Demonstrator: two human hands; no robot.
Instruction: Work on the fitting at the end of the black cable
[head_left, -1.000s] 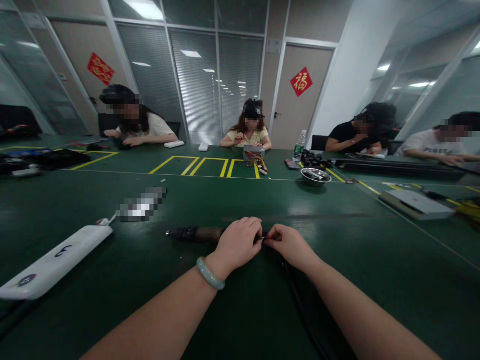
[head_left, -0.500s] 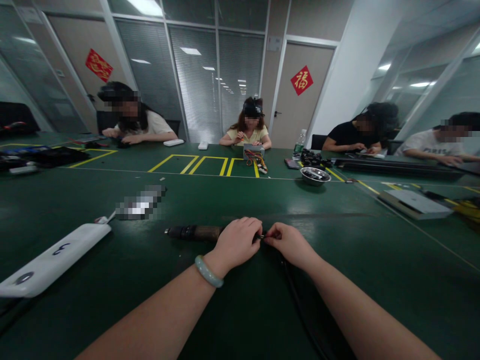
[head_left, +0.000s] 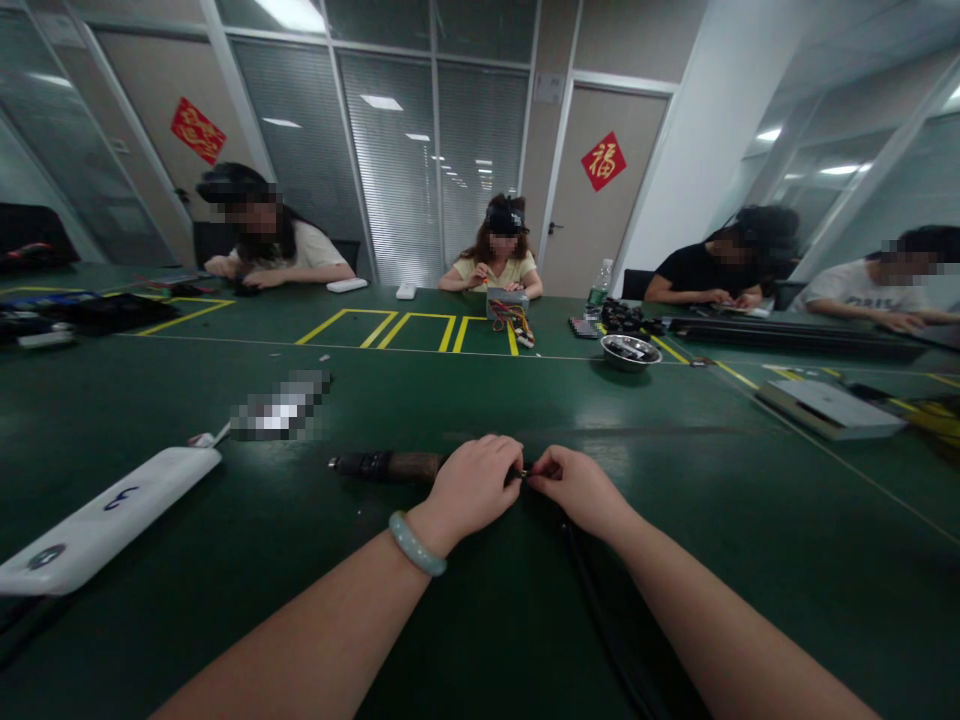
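Note:
A dark electric screwdriver [head_left: 397,466] lies sideways on the green table, its metal tip pointing left. Over its rear part my left hand [head_left: 480,478] is closed, thumb and fingers near the tail end. My right hand [head_left: 577,488] pinches the small connector end of a black cable [head_left: 592,580] right at that tail. The pinched part is mostly hidden by my fingers, so I cannot tell how far it is seated. From beneath my right hand the cable runs down toward the bottom of the view.
A white power strip [head_left: 112,520] lies at the left, with a blurred-out object [head_left: 281,405] beyond its cord. Farther off are a metal bowl [head_left: 630,352] of small parts, a box with coloured wires [head_left: 508,303] and a flat white box [head_left: 832,405]. Several people sit across the table.
Both my hands and the screwdriver stay in nearly the same place, with only a slight shift of my right fingers. Across the table, a person's raised hand has moved a little.

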